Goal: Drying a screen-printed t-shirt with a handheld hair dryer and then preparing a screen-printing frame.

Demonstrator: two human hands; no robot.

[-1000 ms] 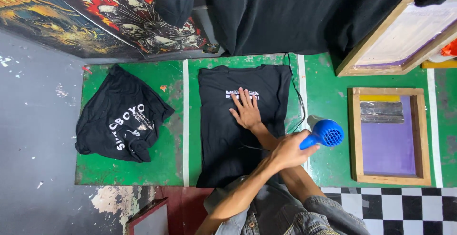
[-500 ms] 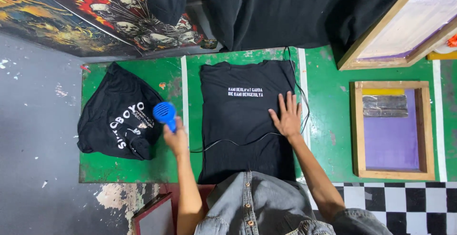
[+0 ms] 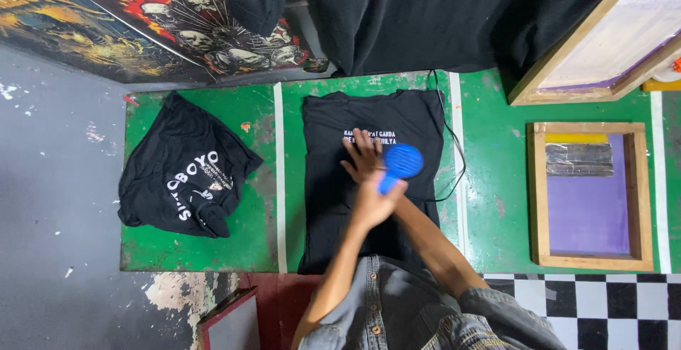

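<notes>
A black T-shirt [image 3: 333, 208] with a small white print lies flat on the middle panel of a green board [image 3: 255, 180]. My right hand [image 3: 362, 155] rests on it just below the print, fingers spread and palm down. My left hand [image 3: 372, 204] crosses over the right forearm and grips a blue hair dryer [image 3: 402, 162], whose round nozzle hovers over the shirt beside the right hand. The dryer's black cable [image 3: 457, 158] loops along the shirt's right edge.
A crumpled black shirt [image 3: 184, 173] with white lettering lies on the left panel. A wooden printing screen [image 3: 589, 194] with purple mesh lies at the right, and another screen [image 3: 603, 45] leans behind it. Black cloth [image 3: 440, 17] hangs at the back. Checkered floor [image 3: 603, 307] at lower right.
My left hand has swung the dryer from over the left panel to above the middle shirt. My right hand slid left across the shirt to just under the print.
</notes>
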